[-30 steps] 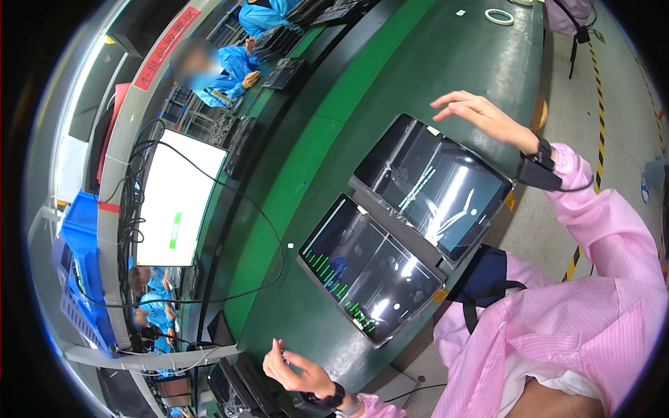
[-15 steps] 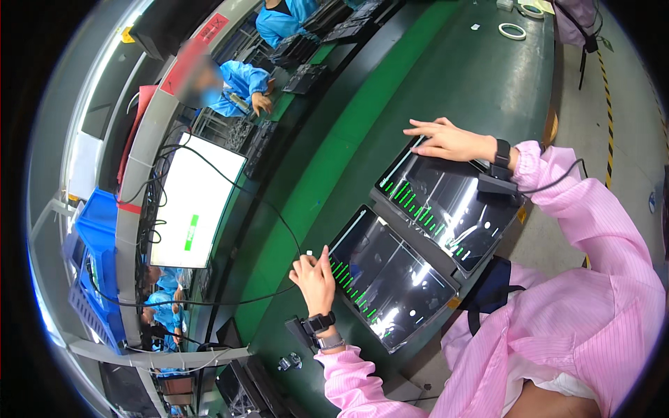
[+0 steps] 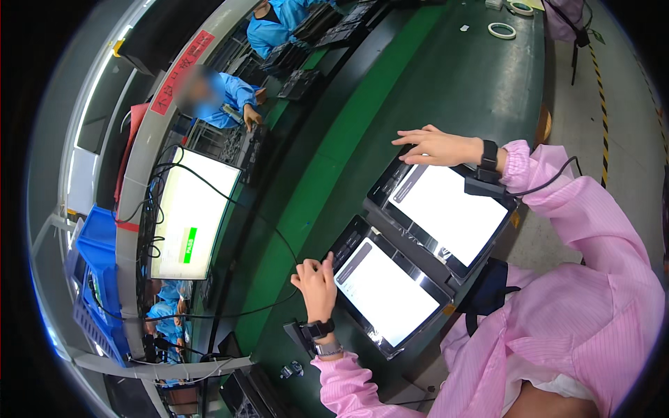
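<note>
Two tablets lie side by side at a slant on the green table, each with clear film showing at its edges. Both the left tablet (image 3: 385, 292) and the right tablet (image 3: 453, 212) show a bright white screen with a grey box near the far-left end. My left hand (image 3: 318, 284) is beside the left tablet's far-left edge, thumb reaching to that edge and the other fingers loosely bent away from it. Over the far end of the right tablet rests my right hand (image 3: 440, 148), fingers stretched out and spread. The surface under its fingers is hidden.
Across the green table (image 3: 481, 76), a lit monitor (image 3: 189, 221) trails black cables. Co-workers in blue (image 3: 230, 97) sit beyond, near dark devices. Tape rolls (image 3: 502, 31) lie at the far right. Small clear pieces (image 3: 291, 369) sit near my left wrist; blue bins (image 3: 99, 244) stand far left.
Both tablet screens have turned from black with green lines to white with a grey box. My hands stay at the same tablet edges; my left thumb has bent lower. The view has shifted slightly.
</note>
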### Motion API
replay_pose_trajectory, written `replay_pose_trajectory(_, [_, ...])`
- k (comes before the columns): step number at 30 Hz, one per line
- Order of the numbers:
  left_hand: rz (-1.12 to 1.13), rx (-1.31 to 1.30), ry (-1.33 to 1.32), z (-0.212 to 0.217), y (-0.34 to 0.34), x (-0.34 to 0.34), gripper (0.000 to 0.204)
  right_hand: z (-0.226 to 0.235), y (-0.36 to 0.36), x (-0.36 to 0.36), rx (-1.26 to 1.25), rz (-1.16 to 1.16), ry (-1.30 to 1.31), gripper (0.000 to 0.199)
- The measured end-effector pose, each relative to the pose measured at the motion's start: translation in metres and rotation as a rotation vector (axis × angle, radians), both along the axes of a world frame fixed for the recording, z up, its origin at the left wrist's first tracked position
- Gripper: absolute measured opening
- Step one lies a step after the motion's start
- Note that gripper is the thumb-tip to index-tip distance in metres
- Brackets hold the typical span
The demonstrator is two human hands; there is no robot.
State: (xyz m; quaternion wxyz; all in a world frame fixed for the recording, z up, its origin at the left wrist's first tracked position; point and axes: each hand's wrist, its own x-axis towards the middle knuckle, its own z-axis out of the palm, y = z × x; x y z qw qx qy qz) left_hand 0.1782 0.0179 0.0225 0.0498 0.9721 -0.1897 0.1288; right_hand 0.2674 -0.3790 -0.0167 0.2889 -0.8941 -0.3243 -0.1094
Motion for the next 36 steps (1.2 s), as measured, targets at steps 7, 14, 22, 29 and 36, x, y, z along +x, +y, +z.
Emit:
replay_pose_trajectory(7, [-0.217,-0.183,0.306,0.021,-0.016,-0.117,0.032,0.017,-0.066,-0.109,0.025,0.231,0.343,0.033])
replay_pose_trajectory(14, [-0.183,-0.192,0.231,0.012,-0.058,-0.151,0.037,-0.028,-0.06,-0.165,0.733,-0.247,0.507,0.038])
replay_pose_trajectory(22, [-0.293,-0.109,0.284,0.004,-0.082,-0.148,0.038,-0.037,-0.048,-0.18,0.829,-0.217,0.483,0.047])
replay_pose_trajectory(29, [-0.286,-0.126,0.233,-0.001,-0.082,-0.149,0.047,-0.039,-0.047,-0.181,0.829,-0.203,0.464,0.056])
replay_pose_trajectory(36, [-0.224,-0.145,0.181,0.004,-0.076,-0.15,0.054,-0.041,-0.043,-0.183,0.802,-0.231,0.396,0.057])
